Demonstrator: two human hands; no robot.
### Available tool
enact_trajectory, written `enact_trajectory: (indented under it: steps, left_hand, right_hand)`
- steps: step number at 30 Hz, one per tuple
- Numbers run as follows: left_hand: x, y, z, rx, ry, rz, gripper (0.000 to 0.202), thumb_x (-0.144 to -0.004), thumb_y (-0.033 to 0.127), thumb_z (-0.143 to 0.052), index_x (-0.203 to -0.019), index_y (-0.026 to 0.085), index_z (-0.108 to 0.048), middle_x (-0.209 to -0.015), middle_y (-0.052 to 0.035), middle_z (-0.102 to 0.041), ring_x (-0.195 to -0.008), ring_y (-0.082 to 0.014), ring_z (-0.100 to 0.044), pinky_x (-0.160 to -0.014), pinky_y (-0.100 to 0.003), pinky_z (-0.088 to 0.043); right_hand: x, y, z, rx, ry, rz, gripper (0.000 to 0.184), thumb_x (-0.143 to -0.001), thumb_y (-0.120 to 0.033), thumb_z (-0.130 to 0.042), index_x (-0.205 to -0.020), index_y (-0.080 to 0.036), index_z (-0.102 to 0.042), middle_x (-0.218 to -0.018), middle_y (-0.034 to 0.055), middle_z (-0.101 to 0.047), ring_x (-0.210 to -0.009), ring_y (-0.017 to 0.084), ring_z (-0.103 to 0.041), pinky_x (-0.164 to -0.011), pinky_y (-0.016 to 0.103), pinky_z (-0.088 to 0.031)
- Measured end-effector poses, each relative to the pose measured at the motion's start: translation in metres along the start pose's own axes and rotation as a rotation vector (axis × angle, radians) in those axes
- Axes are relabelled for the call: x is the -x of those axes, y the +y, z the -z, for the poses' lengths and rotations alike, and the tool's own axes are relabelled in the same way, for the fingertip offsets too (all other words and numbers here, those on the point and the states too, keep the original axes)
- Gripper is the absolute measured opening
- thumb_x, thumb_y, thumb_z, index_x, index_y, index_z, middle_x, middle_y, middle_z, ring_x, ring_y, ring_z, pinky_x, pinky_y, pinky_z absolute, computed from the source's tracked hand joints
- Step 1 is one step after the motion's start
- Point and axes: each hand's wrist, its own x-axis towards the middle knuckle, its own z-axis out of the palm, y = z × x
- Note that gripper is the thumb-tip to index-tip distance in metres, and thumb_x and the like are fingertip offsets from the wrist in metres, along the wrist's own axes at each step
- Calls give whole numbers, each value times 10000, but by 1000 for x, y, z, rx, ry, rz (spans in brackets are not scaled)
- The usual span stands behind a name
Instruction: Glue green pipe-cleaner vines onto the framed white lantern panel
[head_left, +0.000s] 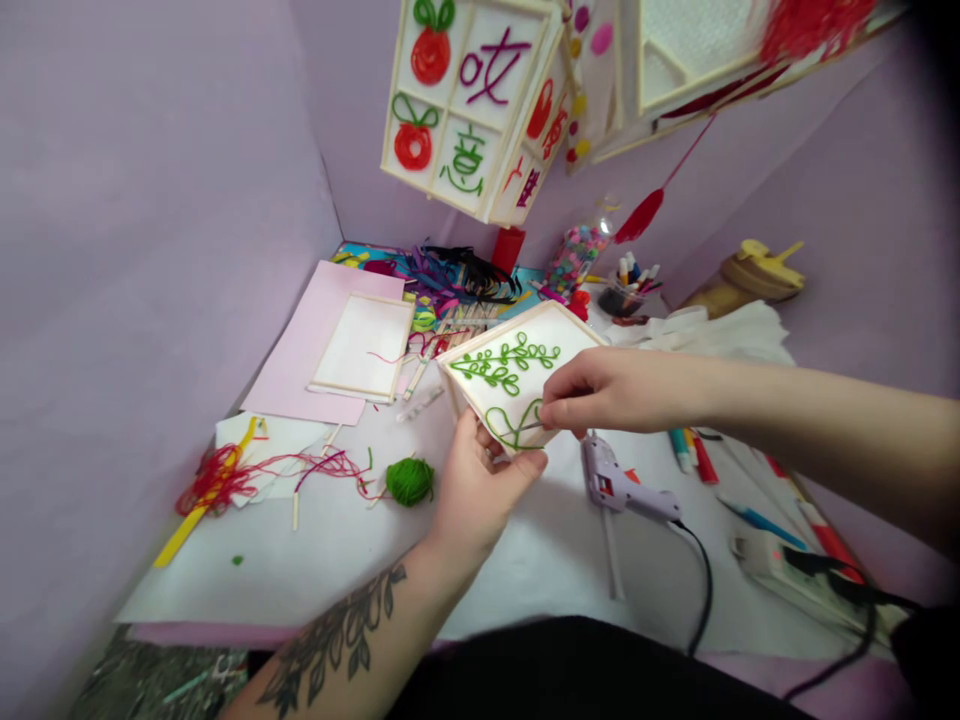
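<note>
My left hand (480, 480) grips the near corner of a white wooden-framed panel (525, 345) with green yarn leaf shapes (506, 365) on it, held tilted above the table. My right hand (607, 390) is pinched over the panel's near right edge, holding a thin metal tool, perhaps tweezers, whose tip touches the green yarn loop (517, 425). A green yarn ball (409, 481) lies on the white sheet left of my left hand. A lilac glue gun (619, 488) lies just below my right hand.
A second framed panel (365, 345) rests on pink paper at the left. Red yarn and sticks (225, 478) lie at the near left. Markers (694, 455), a power strip (787, 565) and cable are at right. A decorated lantern (480, 100) hangs overhead. Paper strips (450, 275) are at the back.
</note>
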Motion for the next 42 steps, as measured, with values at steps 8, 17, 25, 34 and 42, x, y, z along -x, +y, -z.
enact_trajectory:
  steps: [8,17,25,34,42]
  left_hand:
    - [0,0,0,-4,20,27,618,-687,128,-778,-1238,218,-512,-1234,-91,-665,-1146,-250,-619,-957,-370,-475]
    - [-1,0,-1,-10,45,32,618,-686,93,-747,-1245,209,-509,-1204,-74,-680,-1077,-207,-651,-898,-315,-487]
    - [-1,-1,0,8,54,35,592,-679,59,-718,-1215,226,-529,-1170,-44,-695,-1050,-176,-665,-840,-277,-517]
    - [0,-2,0,-30,48,47,546,-686,80,-728,-1180,219,-544,-1169,-57,-695,-1055,-196,-661,-824,-287,-522]
    - [0,0,2,-59,30,-4,558,-719,143,-756,-1223,214,-526,-1209,-71,-685,-1063,-205,-658,-858,-307,-514]
  right_hand:
    - [-3,-12,5,88,-65,-5,302,-823,-427,-577,-638,-197,-642,-557,-1,-592,-477,109,-480,-453,228,-338]
    - [-1,-36,9,180,-97,-103,234,-777,-367,-547,-651,-182,-616,-584,-3,-587,-532,117,-497,-481,235,-318]
    - [-4,-45,9,246,-103,-93,200,-768,-342,-556,-661,-188,-625,-604,-1,-599,-564,127,-505,-516,251,-325]
    - [-7,-47,4,390,-38,-83,166,-731,-322,-588,-632,-201,-642,-575,6,-583,-564,150,-503,-527,277,-330]
    - [4,-21,19,-58,-69,-23,286,-780,-452,-615,-686,-184,-652,-583,3,-563,-494,104,-411,-464,251,-278]
